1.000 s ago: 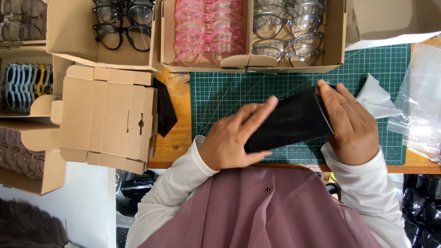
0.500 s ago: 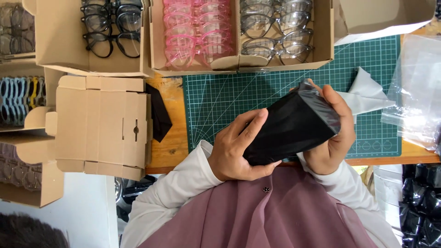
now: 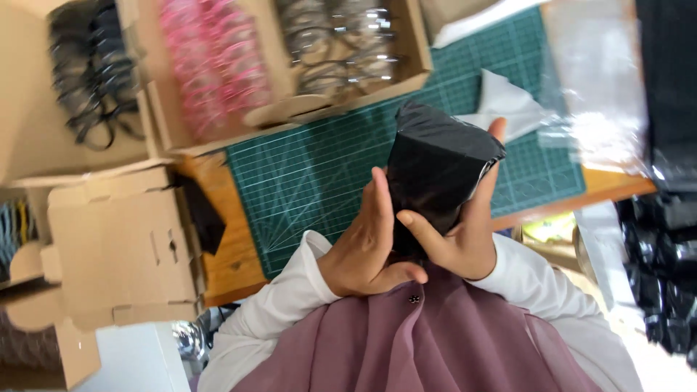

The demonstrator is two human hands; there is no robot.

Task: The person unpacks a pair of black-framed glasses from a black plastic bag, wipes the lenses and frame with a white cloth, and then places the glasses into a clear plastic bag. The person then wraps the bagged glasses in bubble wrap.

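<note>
I see both hands closed around a black pouch (image 3: 435, 163), holding it upright above the near edge of the counter (image 3: 232, 254). The left hand (image 3: 367, 243) lies flat against its left side, fingers (image 3: 379, 196) pointing up; the right hand (image 3: 465, 232) wraps the other side, its fingers (image 3: 417, 225) curled across the front. Just beyond the fingers lies a green cutting mat (image 3: 305, 170), with a white cloth (image 3: 508, 101) near the right fingertips. Farther off sit cardboard boxes of pink glasses (image 3: 214, 65) and clear glasses (image 3: 337, 43). Well left of the left hand stands a folded cardboard box (image 3: 120, 243).
</note>
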